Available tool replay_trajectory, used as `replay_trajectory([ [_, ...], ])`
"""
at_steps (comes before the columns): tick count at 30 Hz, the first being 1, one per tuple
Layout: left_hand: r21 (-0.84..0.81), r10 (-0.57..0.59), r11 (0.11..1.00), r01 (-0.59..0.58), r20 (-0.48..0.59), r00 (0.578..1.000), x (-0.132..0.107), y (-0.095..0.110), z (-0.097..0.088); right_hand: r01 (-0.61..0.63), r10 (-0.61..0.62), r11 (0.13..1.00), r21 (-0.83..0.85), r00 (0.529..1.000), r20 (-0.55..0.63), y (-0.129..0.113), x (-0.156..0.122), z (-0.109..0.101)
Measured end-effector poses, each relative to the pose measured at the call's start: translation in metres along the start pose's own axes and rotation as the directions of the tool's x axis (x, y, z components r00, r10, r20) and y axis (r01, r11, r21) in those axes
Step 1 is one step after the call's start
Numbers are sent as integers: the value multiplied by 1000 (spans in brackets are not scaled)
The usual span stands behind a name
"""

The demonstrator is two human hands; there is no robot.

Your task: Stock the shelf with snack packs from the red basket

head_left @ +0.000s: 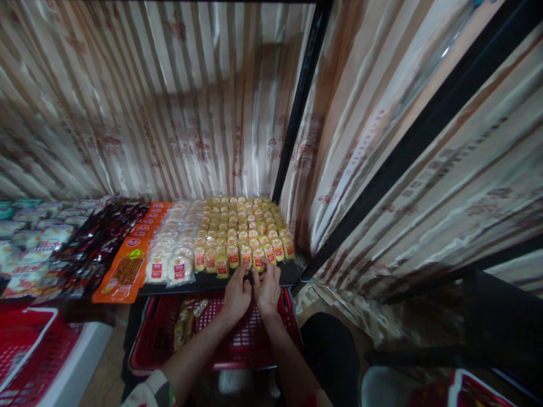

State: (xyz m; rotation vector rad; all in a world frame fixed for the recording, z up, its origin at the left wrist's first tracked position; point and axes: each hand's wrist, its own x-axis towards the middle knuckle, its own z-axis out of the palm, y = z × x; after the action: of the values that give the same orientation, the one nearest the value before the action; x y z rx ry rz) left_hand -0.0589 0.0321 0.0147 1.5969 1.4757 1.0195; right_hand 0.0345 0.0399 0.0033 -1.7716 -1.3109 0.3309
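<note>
Both hands reach to the front edge of a low black shelf [292,274]. My left hand [236,295] has its fingers bent against the front row of small yellow snack packs [240,232] with red labels. My right hand [267,289] sits beside it, fingers touching the same front row near a pack [259,259]. Whether either hand grips a pack is hidden by the fingers. Below the hands stands a red plastic basket [250,339] with a few yellow packs [186,322] left in it.
Left of the yellow packs lie white round packs [173,249], an orange packet row [129,265], dark red packets [97,249] and pale bags [25,249]. A black shelf post [297,107] rises behind. Striped printed curtains hang all around. Another red basket [25,345] sits at lower left.
</note>
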Motion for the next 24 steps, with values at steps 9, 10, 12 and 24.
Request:
replay_trajectory([
  [9,-18,11,1000,-10,9,1000,-3,1,-1,49,-50,997,-58,999,-16,7,0,7],
  [10,-23,12,1000,-11,9,1000,-3,0,-1,56,-57,997,-47,998,-19,8,-1,7],
  [12,-30,16,999,-16,8,1000,-2,-1,-1,79,-80,997,-20,997,-24,9,-1,7],
  [24,-7,31,999,-31,-9,999,-5,2,-1,81,-80,996,47,996,-25,12,-4,6],
])
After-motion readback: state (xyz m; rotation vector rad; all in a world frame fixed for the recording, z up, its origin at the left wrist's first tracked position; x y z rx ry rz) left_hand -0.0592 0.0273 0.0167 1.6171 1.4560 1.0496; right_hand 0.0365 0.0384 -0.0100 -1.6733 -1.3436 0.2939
